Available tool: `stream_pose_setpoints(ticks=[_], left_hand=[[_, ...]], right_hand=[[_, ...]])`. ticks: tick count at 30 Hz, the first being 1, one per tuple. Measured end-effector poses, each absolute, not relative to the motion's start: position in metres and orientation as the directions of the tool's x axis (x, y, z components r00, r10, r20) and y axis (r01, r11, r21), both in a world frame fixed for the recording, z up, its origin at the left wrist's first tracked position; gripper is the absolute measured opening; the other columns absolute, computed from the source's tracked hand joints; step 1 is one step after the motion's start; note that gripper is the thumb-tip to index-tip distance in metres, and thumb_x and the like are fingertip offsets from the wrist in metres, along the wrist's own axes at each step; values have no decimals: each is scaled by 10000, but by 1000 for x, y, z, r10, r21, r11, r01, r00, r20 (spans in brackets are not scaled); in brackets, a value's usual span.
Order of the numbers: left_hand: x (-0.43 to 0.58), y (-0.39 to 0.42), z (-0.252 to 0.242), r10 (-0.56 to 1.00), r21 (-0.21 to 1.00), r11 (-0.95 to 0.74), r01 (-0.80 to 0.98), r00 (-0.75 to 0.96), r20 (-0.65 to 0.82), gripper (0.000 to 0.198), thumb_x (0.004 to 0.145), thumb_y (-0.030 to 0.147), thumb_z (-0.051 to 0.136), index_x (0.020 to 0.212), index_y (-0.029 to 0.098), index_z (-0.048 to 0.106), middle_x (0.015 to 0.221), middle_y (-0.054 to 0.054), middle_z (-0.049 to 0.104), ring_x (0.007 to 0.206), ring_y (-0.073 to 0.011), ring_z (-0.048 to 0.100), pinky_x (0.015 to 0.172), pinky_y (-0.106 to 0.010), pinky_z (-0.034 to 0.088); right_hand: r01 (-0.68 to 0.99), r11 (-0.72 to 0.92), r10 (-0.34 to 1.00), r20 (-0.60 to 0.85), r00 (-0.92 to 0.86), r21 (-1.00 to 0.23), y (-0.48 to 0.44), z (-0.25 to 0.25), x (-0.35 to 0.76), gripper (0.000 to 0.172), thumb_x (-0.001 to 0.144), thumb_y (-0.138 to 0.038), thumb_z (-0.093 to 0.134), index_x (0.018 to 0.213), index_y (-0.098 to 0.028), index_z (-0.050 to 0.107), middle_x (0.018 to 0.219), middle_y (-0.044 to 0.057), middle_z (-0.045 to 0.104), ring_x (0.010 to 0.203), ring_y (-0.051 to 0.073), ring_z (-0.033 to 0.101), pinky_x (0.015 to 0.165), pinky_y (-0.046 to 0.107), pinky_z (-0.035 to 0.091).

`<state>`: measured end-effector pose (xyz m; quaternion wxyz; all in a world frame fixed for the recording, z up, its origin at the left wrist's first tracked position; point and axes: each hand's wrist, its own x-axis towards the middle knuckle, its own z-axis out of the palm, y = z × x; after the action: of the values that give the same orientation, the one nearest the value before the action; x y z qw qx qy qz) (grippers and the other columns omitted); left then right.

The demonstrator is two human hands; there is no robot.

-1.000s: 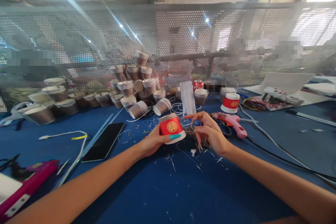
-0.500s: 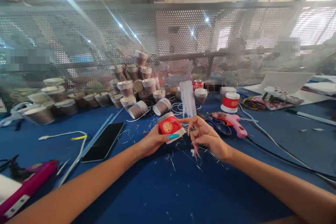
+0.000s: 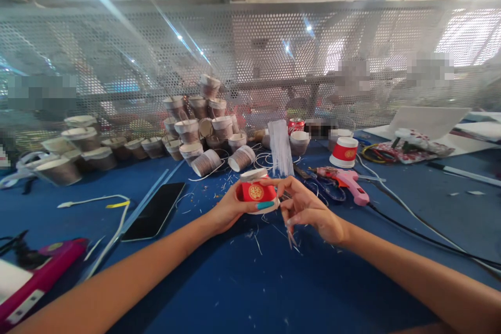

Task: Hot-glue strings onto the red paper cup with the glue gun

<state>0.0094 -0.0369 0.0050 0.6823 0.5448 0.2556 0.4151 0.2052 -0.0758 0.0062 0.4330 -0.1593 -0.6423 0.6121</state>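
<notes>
My left hand [image 3: 227, 210] is closed around a small white paper cup [image 3: 269, 210] with a red band [image 3: 246, 191] and a round gold emblem. Its thumb, with a long turquoise nail, lies across the band's lower edge. From the right, my right hand [image 3: 313, 209] reaches the cup, its index finger touching the band near the rim. The other fingers are curled, and a slender pointed thing [image 3: 291, 240] that I cannot make out sticks down below them. To the right stands another white cup with a red band [image 3: 344, 152], upside down.
Behind are stacked brown pots [image 3: 188, 130], a bundle of clear sticks [image 3: 279, 148] and a red can [image 3: 296, 125]. A pink glue gun [image 3: 354, 188] with its cord lies right. A black phone [image 3: 154, 211] and a magenta power strip [image 3: 47, 276] lie left. Scraps litter the blue table [image 3: 250, 282].
The cup has turned more upright in my left hand, its emblem now facing me. My right index finger still touches the band, and the hand has shifted slightly.
</notes>
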Motion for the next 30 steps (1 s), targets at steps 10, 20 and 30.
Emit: stream_pose_setpoints(ticks=[10,20,30], left_hand=[[4,-32,0,839,930,128,-346,538,85,645,522,127,790,1123,143,556,992,-88,678,899,-224,635,862,-370,445],[5,-31,0,831,928,120,-353,547,101,630,542,121,776,1135,132,566,1026,-97,675,937,-219,625,885,-347,428],[9,-35,6,837,955,74,-287,538,97,635,500,129,797,1095,123,576,986,-88,674,897,-199,616,835,-321,438]], right_hand=[[-336,201,877,322,-356,-920,-68,9,207,196,672,-129,451,833,-216,382,1265,58,497,365,12,456,324,209,411],[-301,384,821,472,-321,-873,-75,1,208,187,723,-181,519,882,-208,426,1158,49,484,460,20,445,382,205,399],[-266,268,708,377,-598,-926,-78,3,207,208,776,-210,527,969,-212,448,1381,78,337,583,49,508,506,241,457]])
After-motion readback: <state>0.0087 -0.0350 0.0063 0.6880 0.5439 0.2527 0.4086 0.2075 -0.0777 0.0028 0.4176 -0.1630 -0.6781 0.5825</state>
